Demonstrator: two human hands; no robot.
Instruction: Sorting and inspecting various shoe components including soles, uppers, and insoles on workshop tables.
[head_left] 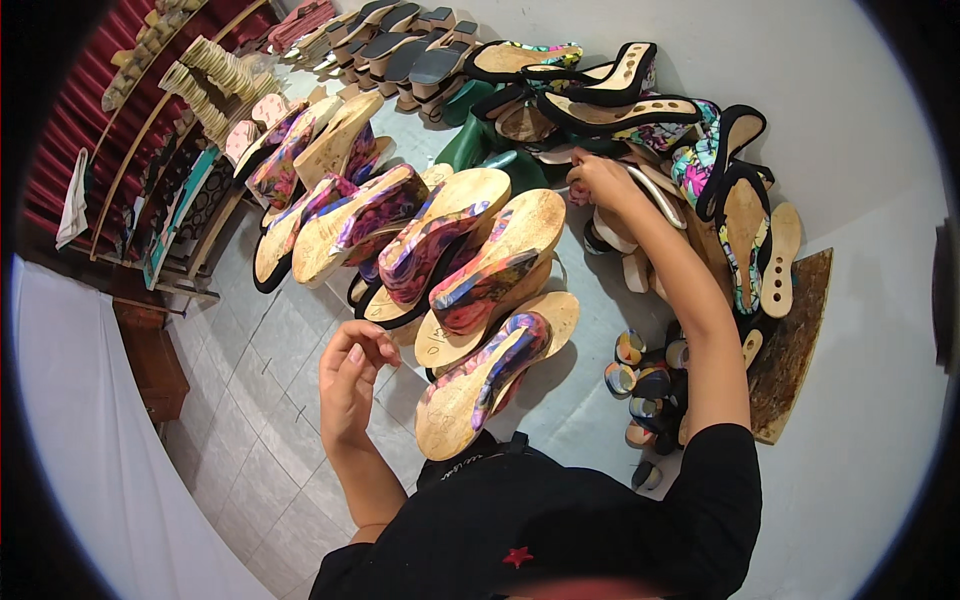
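Wedge soles (495,278) have pale tops and purple floral sides, left hand (352,385) curling empty, grasp of right hand (603,184) unclear.

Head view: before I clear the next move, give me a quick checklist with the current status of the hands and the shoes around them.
1. Left hand free: ok; it appears empty, fingers curled, beside the floral-wrapped wedges.
2. Right hand grip: cannot tell; its fingertips are among the shoes on the far side.
3. Wedges lying apart: not ok; several overlap.
4. Nearest wedge clear of the black shirt: cannot tell; they overlap in this view.
5. Black-edged sandals lying apart: not ok; they are piled on one another.
6. Right forearm clear of the small patterned pieces: cannot tell.
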